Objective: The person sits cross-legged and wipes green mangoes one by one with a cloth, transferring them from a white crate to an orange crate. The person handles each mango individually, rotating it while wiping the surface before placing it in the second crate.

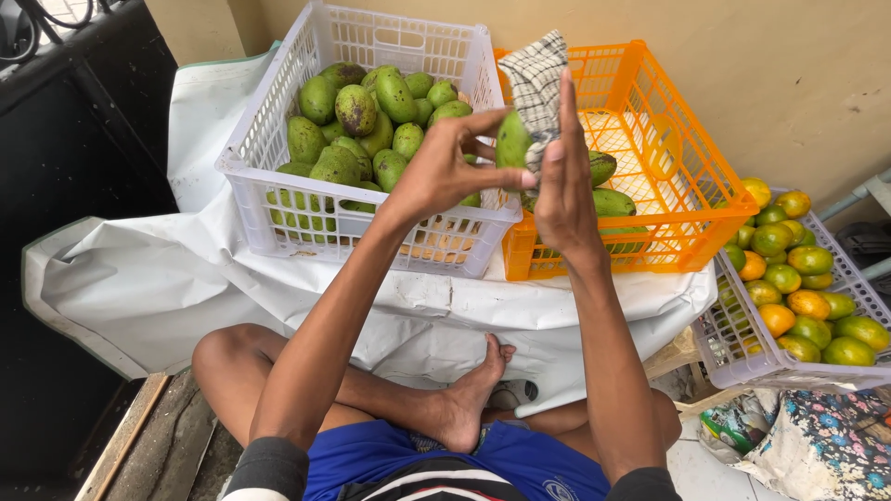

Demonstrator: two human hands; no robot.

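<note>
My left hand holds a green mango up in front of me by its fingertips. My right hand presses a checked cloth against the mango's right side. Behind the hands stands a white plastic crate full of green mangoes. To its right an orange plastic crate holds a few mangoes at its near left corner.
A white sheet lies under the two crates. At the right a pale crate holds several green and orange citrus fruits. A flowered cloth lies below it. My crossed legs and bare foot are in front.
</note>
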